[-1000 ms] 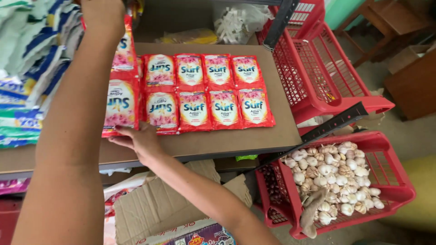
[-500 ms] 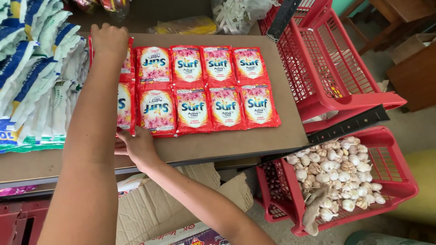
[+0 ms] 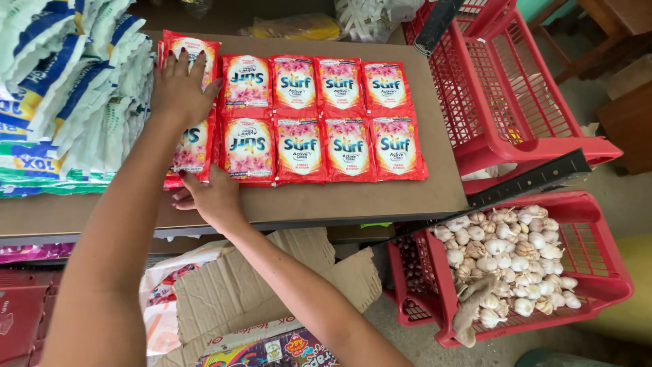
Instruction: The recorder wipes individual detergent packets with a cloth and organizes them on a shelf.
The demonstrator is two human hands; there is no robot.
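A sheet of joined red and pink detergent sachets (image 3: 319,119) lies flat in two rows on a brown table top (image 3: 353,200). My left hand (image 3: 180,85) rests palm-down with spread fingers on the top-left sachet. My right hand (image 3: 207,194) sits at the front edge of the lower row's left sachets, thumb on a packet and fingers on the table. Neither hand lifts anything.
White, blue and green sachet strips (image 3: 64,95) are piled at the table's left. A tilted red basket (image 3: 516,88) stands right of the table. Below it, a red basket (image 3: 604,272) holds garlic bulbs (image 3: 506,261). Torn cardboard (image 3: 272,285) lies under the table edge.
My left hand has dropped from above the far left packets to lie flat on the top-left sachet. My right hand stays at the lower row's front edge.
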